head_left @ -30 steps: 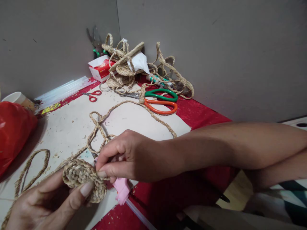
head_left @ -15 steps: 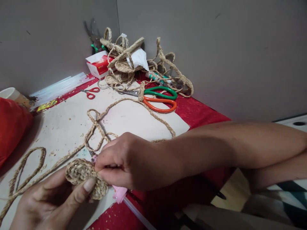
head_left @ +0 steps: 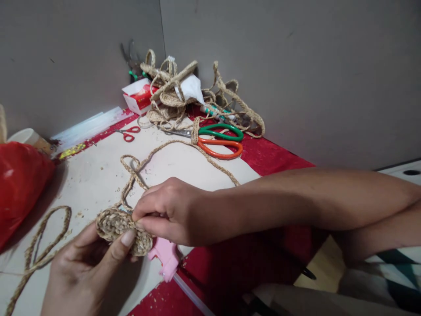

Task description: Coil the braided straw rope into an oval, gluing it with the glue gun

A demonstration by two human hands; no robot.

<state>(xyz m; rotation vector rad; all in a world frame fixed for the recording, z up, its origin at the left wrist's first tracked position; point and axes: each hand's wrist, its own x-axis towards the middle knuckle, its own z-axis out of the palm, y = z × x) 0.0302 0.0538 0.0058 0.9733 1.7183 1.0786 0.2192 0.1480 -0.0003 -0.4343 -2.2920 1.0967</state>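
A small coil of braided straw cord (head_left: 115, 224), wound into two rounded lobes, is pinched by my left hand (head_left: 86, 268), with the thumb on its face and the fingers behind. My right hand (head_left: 176, 211) closes thumb and forefinger on the coil's upper right edge. The exact bit of cord between those fingertips is hidden. Loose straw cord (head_left: 158, 149) loops over the white sheet beyond the hands, and another loop (head_left: 67, 219) lies at the left. Below my right hand rests a pink glue gun (head_left: 167, 258), partly covered, a clear glue stick (head_left: 190, 290) at its end.
Large scissors with green and orange handles (head_left: 221, 154) lie beyond my hands, small red scissors (head_left: 129, 138) to their left. A heap of straw braid (head_left: 171, 100), a red-white box (head_left: 138, 103) and pruners (head_left: 134, 61) stand against the wall. A red bag (head_left: 23, 184) sits left.
Both hands and the coil have shifted slightly right and up in the view, still gripping. More of the pink glue gun shows below my right hand. The camera view has tilted slightly.
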